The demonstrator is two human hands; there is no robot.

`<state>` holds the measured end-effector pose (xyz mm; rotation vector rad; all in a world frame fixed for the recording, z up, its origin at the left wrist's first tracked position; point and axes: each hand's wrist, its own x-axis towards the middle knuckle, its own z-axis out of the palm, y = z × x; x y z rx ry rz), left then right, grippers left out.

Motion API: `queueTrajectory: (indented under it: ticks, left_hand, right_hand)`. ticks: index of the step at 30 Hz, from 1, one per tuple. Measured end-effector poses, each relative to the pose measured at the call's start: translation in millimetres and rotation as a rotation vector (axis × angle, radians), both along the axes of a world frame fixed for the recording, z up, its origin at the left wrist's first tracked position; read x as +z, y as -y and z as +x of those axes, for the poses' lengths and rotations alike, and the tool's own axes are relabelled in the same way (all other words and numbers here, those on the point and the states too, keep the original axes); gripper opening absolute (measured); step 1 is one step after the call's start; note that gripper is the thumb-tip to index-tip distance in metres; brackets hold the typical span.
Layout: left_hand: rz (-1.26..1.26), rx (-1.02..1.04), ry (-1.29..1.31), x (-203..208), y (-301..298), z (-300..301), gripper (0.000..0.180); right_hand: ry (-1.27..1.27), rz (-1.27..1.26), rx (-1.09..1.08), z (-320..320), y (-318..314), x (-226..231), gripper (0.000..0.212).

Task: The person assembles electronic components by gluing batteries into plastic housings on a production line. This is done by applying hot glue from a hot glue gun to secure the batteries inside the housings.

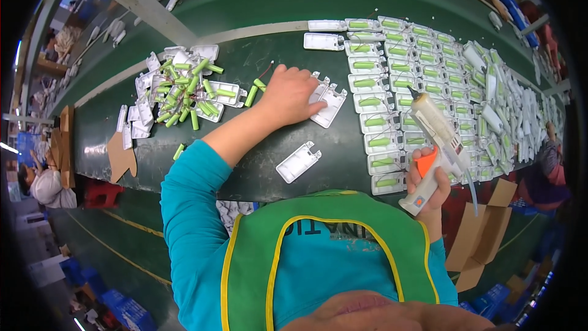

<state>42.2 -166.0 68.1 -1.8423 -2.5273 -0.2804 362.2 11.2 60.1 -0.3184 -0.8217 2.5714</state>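
My left hand (289, 95) reaches over the middle of the dark green table, its fingers and thumb closed around white plastic casings (331, 108). Part of what it grips is hidden beneath the palm. Beside its wrist lie two green cylindrical batteries (251, 95) with a thin wire. A single white casing (298, 162) rests closer to me. On the right, my right hand (436, 193) holds a glue gun (436, 124) by its handle, nozzle pointing up and away, fingers by the orange trigger. Under the nozzle stretch rows of casings with green batteries (380, 142).
A heap of batteries and casings (177, 95) covers the table's left part, with a cardboard piece (122, 156) near it. More filled casings pile up at the far right. An opened cardboard box (481, 233) stands below the right edge. Beyond runs a green conveyor (269, 1). Other people are around.
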Motion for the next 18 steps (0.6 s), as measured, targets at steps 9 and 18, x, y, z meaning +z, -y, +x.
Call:
queueTrajectory:
  ticks: [9,18]
  left_hand:
    - [0.002,0.016,-0.184,-28.6,-34.1,-21.2,0.015]
    - [0.174,0.064,-0.065,-45.4,-49.7,-50.9,0.012]
  right_hand:
    - [0.003,0.02,-0.02,1.4,0.4,1.5,0.053]
    - [0.024,0.066,0.029,-0.3,7.7,4.4,0.061]
